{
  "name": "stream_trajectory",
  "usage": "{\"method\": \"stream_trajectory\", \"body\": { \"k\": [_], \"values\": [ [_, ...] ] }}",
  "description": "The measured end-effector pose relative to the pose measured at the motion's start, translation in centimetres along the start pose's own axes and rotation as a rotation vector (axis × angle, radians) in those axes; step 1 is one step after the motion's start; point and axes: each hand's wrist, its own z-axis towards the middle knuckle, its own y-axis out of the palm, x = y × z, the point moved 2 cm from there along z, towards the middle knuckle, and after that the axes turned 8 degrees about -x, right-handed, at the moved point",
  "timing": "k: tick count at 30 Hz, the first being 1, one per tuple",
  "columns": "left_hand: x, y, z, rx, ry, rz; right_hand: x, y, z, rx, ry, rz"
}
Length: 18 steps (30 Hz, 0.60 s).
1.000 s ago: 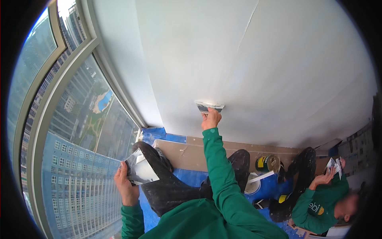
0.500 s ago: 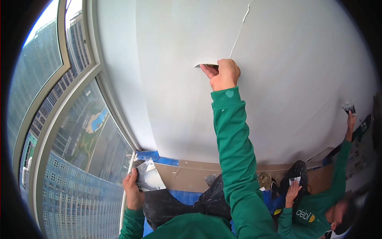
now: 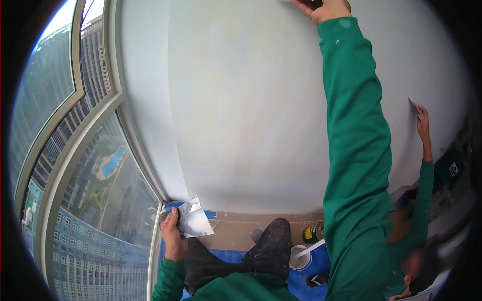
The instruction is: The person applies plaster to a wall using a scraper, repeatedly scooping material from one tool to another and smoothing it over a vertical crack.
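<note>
My left hand (image 3: 173, 240), low and near the window, is closed on a putty knife (image 3: 197, 220). Its broad metal blade points right and carries smears of whitish filler. My right arm reaches far up along the pale wall (image 3: 246, 115). At the top edge of the picture, my right hand (image 3: 333, 9) grips a second putty knife (image 3: 315, 3), of which only a dark part and a bit of blade show. The rest of that knife is cut off, so I cannot tell if its blade touches the wall.
A framed window (image 3: 120, 95) runs down the left. By my knees are a white bucket (image 3: 300, 259) with a pale stick and a dark can (image 3: 312, 234), with blue sheeting (image 3: 314, 276) on the floor. A co-worker's hand (image 3: 423, 123) holds a scraper by the wall at right.
My right hand has gone up and right along the wall with its knife. The white filler line is out of sight. My left hand keeps its knife low; the co-worker's raised hand has moved up and left.
</note>
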Motion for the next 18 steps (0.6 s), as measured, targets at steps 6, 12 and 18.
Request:
{"method": "stream_trajectory", "body": {
  "k": [6,12,18],
  "values": [
    [0.6,3.7,2.3,-0.051,-0.15,-0.237,9.0,-13.9,-15.5,-0.067,-0.048,-0.14],
    [-3.0,13.6,6.2,-0.354,-0.368,-0.299,10.6,-20.9,-25.8,0.044,0.001,-0.096],
    [-9.3,21.3,3.9,-0.365,-0.315,-0.354,10.1,-23.2,-28.6,0.173,-0.065,0.037]
  ]
}}
